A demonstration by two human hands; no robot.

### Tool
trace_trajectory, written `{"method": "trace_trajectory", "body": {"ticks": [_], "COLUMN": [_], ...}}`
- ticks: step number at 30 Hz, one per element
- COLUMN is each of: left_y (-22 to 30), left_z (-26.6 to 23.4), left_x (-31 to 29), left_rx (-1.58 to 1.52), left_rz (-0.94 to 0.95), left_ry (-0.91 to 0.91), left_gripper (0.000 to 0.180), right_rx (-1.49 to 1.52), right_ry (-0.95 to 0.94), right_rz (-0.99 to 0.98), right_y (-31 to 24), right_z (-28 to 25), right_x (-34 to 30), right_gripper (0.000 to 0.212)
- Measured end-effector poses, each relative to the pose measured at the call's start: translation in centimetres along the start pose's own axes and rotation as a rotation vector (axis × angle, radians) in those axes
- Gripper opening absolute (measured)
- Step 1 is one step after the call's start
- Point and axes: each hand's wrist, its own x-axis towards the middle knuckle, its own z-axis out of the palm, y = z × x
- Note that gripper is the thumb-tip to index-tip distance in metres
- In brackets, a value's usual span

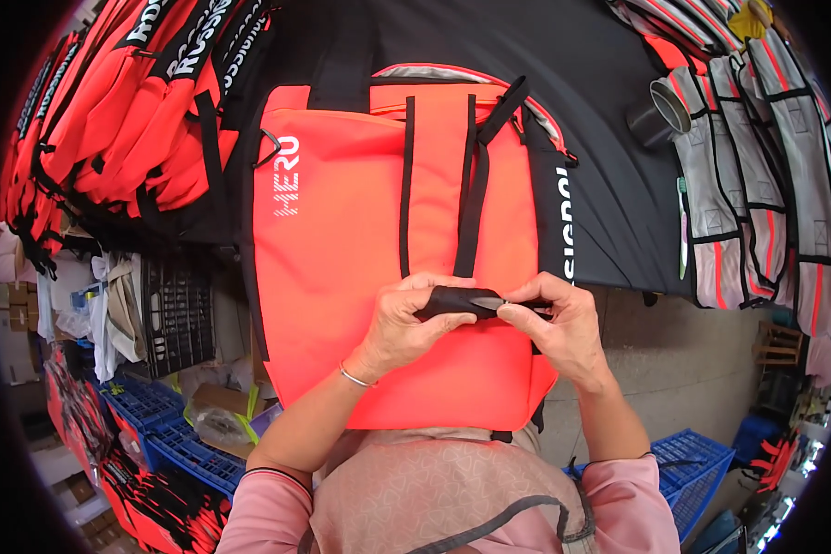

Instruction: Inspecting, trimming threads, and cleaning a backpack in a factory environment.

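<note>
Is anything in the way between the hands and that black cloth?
Nothing that shows: the left hand holds the black cloth, and the right hand is at its end, over the red bag.

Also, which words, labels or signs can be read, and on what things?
Wording not copied; places only:
Red bag: large white, partly striped letters, upper left of its face.
Black side panel: large white letters, partly hidden.
Piled red bags: white letters on black parts, partly hidden.
Elsewhere: too small or blurred.
</note>
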Motion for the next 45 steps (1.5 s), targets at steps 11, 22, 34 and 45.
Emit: {"method": "trace_trajectory", "body": {"ticks": [11, 22, 34, 45], "left_y": [0.0, 2.8, 2.9, 3.0], "left_z": [0.4, 2.5, 2.2, 2.2], "left_x": [-2.9, -8.1, -9.5, -8.5], "left_rx": [0.068, 0.859, 0.078, -0.545], "left_rz": [0.061, 0.237, -0.479, -0.633], "left_ry": [-0.044, -0.303, 0.26, 0.026], "left_gripper": [0.025, 0.031, 0.075, 0.06], "right_rx": [0.086, -0.139, -0.934, -0.074], "right_ry": [0.048, 0.016, -0.255, 0.055], "right_rz": [0.125, -0.298, 0.268, 0.4], "right_y": [0.0, -2.9, -2.5, -1.5], "right_z": [-1.3, 3.0, -4.0, 0.1], "right_x": [-1.3, -1.7, -10.9, -10.2], "right_gripper": [0.007, 0.03, 0.011, 0.01]}}
